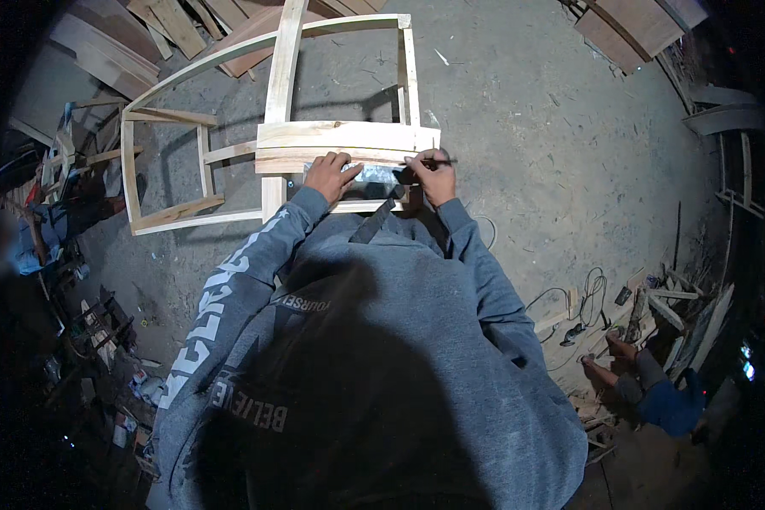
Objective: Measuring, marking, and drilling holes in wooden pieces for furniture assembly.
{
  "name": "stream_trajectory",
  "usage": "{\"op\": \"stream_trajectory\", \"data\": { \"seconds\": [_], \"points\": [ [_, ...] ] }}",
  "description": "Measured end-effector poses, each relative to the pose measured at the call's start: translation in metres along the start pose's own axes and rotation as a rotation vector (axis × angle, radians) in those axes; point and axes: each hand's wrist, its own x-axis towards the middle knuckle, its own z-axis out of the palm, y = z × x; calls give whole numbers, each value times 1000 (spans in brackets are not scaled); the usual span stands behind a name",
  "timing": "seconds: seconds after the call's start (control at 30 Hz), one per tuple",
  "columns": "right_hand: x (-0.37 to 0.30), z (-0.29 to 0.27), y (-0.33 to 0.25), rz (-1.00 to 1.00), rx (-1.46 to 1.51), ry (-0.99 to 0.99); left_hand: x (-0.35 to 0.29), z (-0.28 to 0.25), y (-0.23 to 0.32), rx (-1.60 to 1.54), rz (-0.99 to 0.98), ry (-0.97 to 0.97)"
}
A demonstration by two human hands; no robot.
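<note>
Head view, looking down: one person in a grey hooded top stands bent over a pale wooden board [344, 134], with two bare hands at its near side. I see the board lying crosswise on one curved wooden frame [174, 78], over one long upright plank [283, 72]. One dark line runs along the board's length; whether that is a seam between two pieces or a single mark, I can't tell from here.

The left hand [327, 177] has its fingers laid together on the board's near edge, thumb held apart; whether it grips underneath, I can't tell. The right hand [433, 180], near the board's right end, pinches one slim dark stick [447, 161]. Between the two hands sits one shiny sheet-like piece [374, 175], and just below it one dark flat strip [372, 223] slants toward the grey top.

Two other people are about: one on the left in blue [49, 234], one at lower right [667, 399]. Loose boards [102, 47] lie at the upper left, too overlapped to count.
</note>
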Motion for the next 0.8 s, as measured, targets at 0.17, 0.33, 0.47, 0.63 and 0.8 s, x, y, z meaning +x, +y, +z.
{"op": "stream_trajectory", "data": {
  "seconds": [0.17, 0.33, 0.47, 0.63, 0.8],
  "points": [
    [4, 19, 18, 130, -152, -28, -1, -1, 0, -13, -12, -5],
    [3, 23, 17, 56, -206, -68, -2, -3, 2, 7, -30, -29],
    [5, 25, 28, 57, -315, -65, 0, -5, 2, 5, -8, -10],
    [3, 25, 25, -27, -176, -86, -1, -5, 2, -5, -11, -12],
    [3, 24, 23, -35, -236, -97, -2, -5, 2, -1, -13, -5]
  ]
}}
